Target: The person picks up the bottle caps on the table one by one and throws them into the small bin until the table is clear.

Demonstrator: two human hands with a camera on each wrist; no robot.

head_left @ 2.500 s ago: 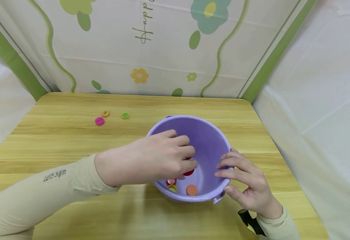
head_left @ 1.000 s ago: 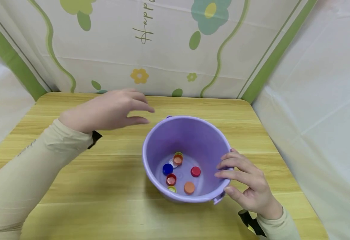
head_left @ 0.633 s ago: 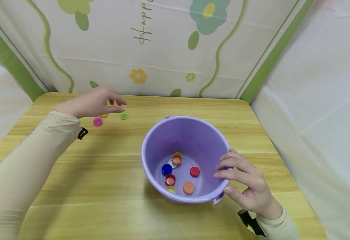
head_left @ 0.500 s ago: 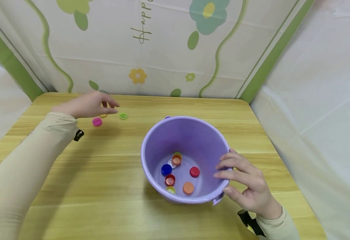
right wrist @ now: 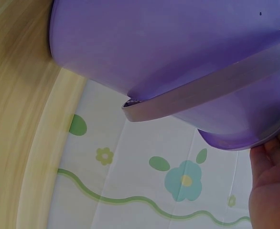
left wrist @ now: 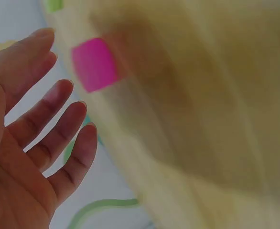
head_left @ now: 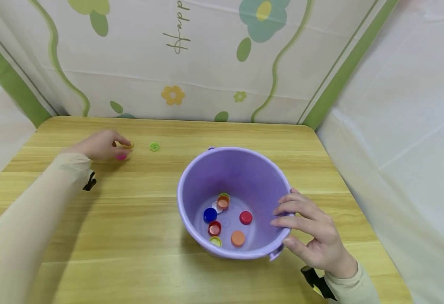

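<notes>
At the far left of the table, my left hand (head_left: 102, 145) reaches down over a magenta bottle cap (head_left: 121, 156) and a yellow-orange cap (head_left: 129, 145), partly covering both. In the left wrist view its fingers are spread and loosely bent, with the magenta cap (left wrist: 95, 65) just beyond the fingertips. A light green cap (head_left: 154, 146) lies a little to their right. My right hand (head_left: 314, 234) grips the rim of a purple bucket (head_left: 183, 211), fingers inside and thumb outside. On the bucket's floor lie several caps, including a blue cap (head_left: 210, 215), a red cap (head_left: 246, 217) and an orange cap (head_left: 238, 238).
The bucket stands on a wood-grain table (head_left: 130, 253). A flower-printed white cloth (head_left: 206, 63) rises behind the table's back edge, and a plain white sheet (head_left: 404, 147) hangs to the right. The bucket's purple handle (right wrist: 202, 90) hangs along its outside.
My left hand has come out of the bucket, swept left across the table and lowered to the magenta and yellow-orange caps. The right hand keeps its grip on the rim.
</notes>
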